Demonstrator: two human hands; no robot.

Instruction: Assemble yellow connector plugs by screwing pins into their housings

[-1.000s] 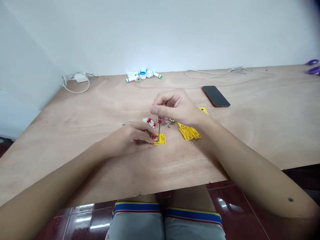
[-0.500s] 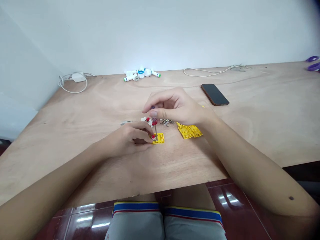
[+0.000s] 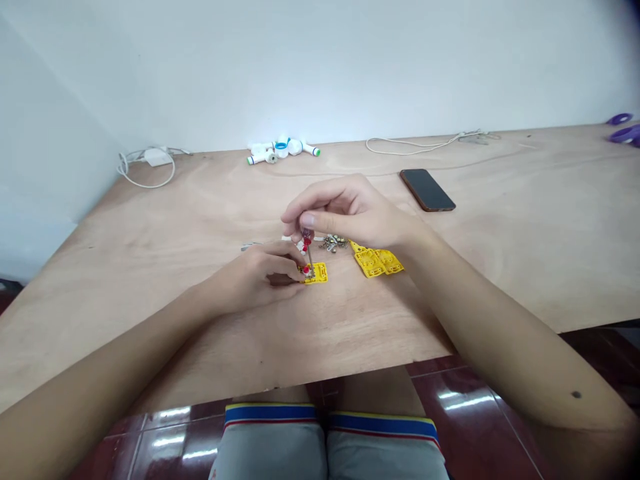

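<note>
Yellow case flat on wooden table; left hand curled around its left end, presumably steadying; right hand grips screwdriver near-upright, tip at case, likely keeping shaft square.

One head-worn camera gives the view, looking forward and down from above and behind the left hand and right hand. Both show small near the middle, so it looks wide, not close. Beyond the hands it takes in the wall; around them, the table; nearer than them, the shorts and floor.
</note>
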